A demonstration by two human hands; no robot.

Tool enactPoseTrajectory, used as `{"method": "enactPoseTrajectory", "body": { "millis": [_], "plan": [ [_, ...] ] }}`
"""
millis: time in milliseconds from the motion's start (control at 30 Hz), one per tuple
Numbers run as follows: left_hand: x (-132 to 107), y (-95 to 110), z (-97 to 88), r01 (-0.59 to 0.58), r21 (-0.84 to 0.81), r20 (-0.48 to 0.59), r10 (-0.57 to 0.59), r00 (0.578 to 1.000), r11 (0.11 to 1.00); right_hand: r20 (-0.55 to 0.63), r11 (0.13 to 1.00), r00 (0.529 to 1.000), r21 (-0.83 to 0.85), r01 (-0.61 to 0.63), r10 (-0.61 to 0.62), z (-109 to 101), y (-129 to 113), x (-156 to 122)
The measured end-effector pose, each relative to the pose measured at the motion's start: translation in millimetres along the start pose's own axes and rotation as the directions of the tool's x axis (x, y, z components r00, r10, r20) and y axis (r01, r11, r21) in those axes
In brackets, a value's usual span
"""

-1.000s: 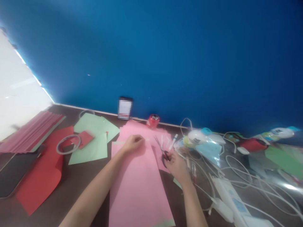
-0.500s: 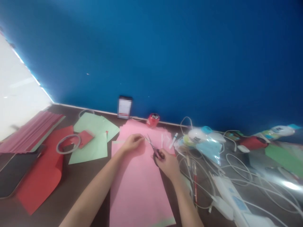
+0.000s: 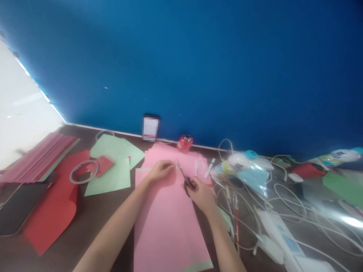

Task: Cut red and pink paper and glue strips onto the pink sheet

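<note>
A long pink paper sheet (image 3: 167,223) lies on the dark table in front of me. My left hand (image 3: 160,170) is closed, pinching a thin pale strip at the sheet's far end. My right hand (image 3: 200,193) grips black-handled scissors (image 3: 183,176), whose blades point up and left toward my left fingers, almost touching the strip. More pink sheets (image 3: 170,155) lie beyond, with small white cut strips (image 3: 198,165) and a white marker (image 3: 209,167) to the right.
Green sheets (image 3: 113,166), red paper (image 3: 51,211), a tape ring (image 3: 84,172) and pleated pink paper (image 3: 36,158) lie left. A red sharpener (image 3: 185,142) and a small card (image 3: 150,128) stand by the blue wall. White cables (image 3: 283,211), a power strip (image 3: 280,238), plastic bags (image 3: 249,170) crowd the right.
My right hand brought the scissors from the right of the sheet leftward to my left hand; the blades now sit by the pinched strip. My left hand has barely moved.
</note>
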State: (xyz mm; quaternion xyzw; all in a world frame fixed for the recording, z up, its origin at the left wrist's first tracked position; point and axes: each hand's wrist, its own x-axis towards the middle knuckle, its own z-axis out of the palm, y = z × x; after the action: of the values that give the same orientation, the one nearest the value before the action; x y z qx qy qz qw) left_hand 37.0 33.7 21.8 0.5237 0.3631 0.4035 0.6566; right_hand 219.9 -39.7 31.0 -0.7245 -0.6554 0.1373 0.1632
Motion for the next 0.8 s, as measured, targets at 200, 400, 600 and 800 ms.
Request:
{"method": "enactPoseTrajectory", "body": {
  "millis": [200, 400, 600, 800],
  "plan": [
    [0.3, 0.9, -1.4, -0.029, 0.021, -0.001, 0.029, 1.000, 0.999, 0.031, 1.000, 0.999, 0.002, -0.007, 0.007, -0.1, -1.5, 0.7],
    [-0.1, 1.1, -1.3, -0.019, 0.055, -0.021, 0.020, 1.000, 0.998, 0.067, 1.000, 0.998, 0.003, -0.015, 0.014, 1.7, -0.5, 1.6],
    [3.9, 0.4, -5.0, -0.056, 0.111, -0.001, 0.056, 0.998, 0.992, 0.076, 1.000, 0.997, 0.011, -0.027, 0.026, 0.4, -4.1, 0.9],
    [3.6, -3.7, -6.3, -0.103, 0.107, 0.016, 0.102, 0.995, 0.989, 0.083, 1.000, 0.996, 0.000, -0.020, 0.020, -1.7, -6.4, 1.3]
  ]
}}
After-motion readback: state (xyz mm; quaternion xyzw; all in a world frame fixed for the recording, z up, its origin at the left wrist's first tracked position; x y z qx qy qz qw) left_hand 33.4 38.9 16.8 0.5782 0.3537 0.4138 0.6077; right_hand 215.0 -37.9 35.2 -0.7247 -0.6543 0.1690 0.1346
